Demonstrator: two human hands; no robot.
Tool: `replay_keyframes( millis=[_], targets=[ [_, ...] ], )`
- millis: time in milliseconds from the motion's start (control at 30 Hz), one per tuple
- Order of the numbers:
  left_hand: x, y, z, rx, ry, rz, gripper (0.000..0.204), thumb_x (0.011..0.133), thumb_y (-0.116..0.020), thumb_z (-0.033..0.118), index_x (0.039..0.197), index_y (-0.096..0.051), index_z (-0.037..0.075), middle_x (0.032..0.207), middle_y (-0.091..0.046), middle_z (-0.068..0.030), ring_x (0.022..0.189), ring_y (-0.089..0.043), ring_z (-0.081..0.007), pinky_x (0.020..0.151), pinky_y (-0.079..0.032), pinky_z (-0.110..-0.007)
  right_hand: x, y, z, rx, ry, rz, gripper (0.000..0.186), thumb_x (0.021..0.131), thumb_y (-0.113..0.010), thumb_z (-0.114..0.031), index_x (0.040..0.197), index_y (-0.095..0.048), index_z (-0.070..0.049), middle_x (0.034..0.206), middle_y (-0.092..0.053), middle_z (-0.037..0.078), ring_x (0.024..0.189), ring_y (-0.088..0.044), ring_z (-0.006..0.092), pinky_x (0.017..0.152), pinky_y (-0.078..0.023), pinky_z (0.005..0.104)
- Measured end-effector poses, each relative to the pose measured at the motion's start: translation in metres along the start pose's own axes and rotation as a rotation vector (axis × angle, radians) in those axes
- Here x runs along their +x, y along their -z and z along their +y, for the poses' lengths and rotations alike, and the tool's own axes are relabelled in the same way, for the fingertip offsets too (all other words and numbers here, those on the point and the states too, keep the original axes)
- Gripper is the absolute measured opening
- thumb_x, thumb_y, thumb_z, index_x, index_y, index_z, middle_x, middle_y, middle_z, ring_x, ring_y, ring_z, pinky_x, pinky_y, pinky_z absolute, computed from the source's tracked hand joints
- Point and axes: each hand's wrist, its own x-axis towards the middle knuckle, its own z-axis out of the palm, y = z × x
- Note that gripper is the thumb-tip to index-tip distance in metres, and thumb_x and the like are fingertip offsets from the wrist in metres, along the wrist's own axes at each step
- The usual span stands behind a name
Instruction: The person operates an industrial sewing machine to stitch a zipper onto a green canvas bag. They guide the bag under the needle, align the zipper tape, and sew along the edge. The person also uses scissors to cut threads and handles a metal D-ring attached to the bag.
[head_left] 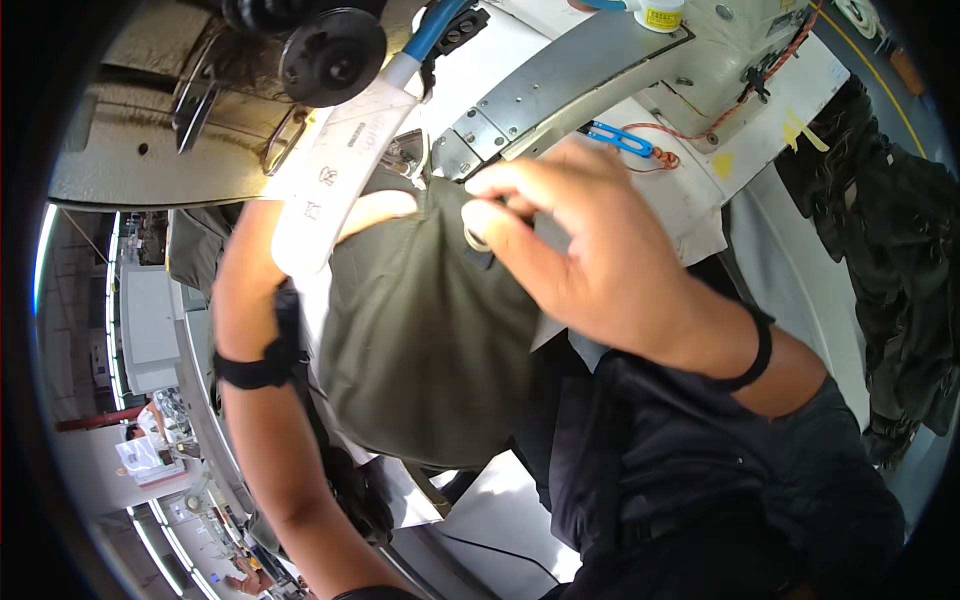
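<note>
Close by sewing machine (570, 80): right fingers (515, 180) narrow at cloth (430, 340) edge; left fingers (388, 207) unclear.

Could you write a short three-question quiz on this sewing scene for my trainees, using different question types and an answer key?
1. True or false: the large piece of cloth below the hands is dark green.
2. Multiple choice: what colour is the small tool lying on the white table just beyond the right hand?
a) pink
b) blue
c) brown
3. Short answer: which hand is partly hidden behind the long white plastic piece?

Key:
1. True.
2. b) blue.
3. The left hand; its thumb shows beside the plastic.
</note>
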Motion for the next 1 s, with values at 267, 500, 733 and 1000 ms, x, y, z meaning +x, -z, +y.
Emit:
replay_keyframes(
  millis=[267,500,733,1000],
  targets=[
    [-0.104,-0.066,0.136,0.512,-0.305,0.218,0.097,0.073,-0.091,0.029,0.154,-0.046,0.0,0.154,-0.051,-0.0224,0.148,-0.043,-0.0406,0.125,-0.03,-0.052,-0.02,-0.02,0.017,0.514,-0.455,-0.161,0.024,0.103,-0.06,-0.017,0.111,-0.068,0.005,0.084,-0.07,0.012,0.073,-0.062,0.0178,0.069,-0.051,0.0329],
    [-0.064,-0.127,0.051,0.386,-0.417,0.618,0.105,0.065,-0.095,0.031,0.156,-0.047,0.01,0.157,-0.053,-0.0153,0.147,-0.045,-0.0381,0.125,-0.022,-0.057,-0.003,-0.003,-0.001,0.458,-0.494,-0.372,0.026,0.107,-0.06,-0.017,0.104,-0.071,0.006,0.076,-0.063,-0.003,0.072,-0.052,0.0035,0.062,-0.043,0.024],
    [-0.06,-0.124,0.056,0.3,-0.441,0.604,0.096,0.065,-0.095,0.031,0.15,-0.056,0.013,0.152,-0.058,-0.0121,0.142,-0.05,-0.0354,0.124,-0.024,-0.056,0.017,-0.01,0.005,0.488,-0.49,-0.259,0.054,0.109,-0.054,-0.034,0.068,-0.056,0.003,0.055,-0.049,0.004,0.053,-0.045,0.009,0.051,-0.039,0.0323],
    [-0.055,-0.131,0.048,0.282,-0.45,0.619,0.095,0.064,-0.095,0.029,0.15,-0.057,0.014,0.154,-0.057,-0.0114,0.148,-0.045,-0.0368,0.125,-0.021,-0.058,0.023,-0.018,0.014,0.388,-0.658,-0.315,0.052,0.109,-0.057,-0.037,0.085,-0.07,0.007,0.068,-0.067,0.008,0.053,-0.058,0.0079,0.043,-0.04,0.0221]
  ],
)
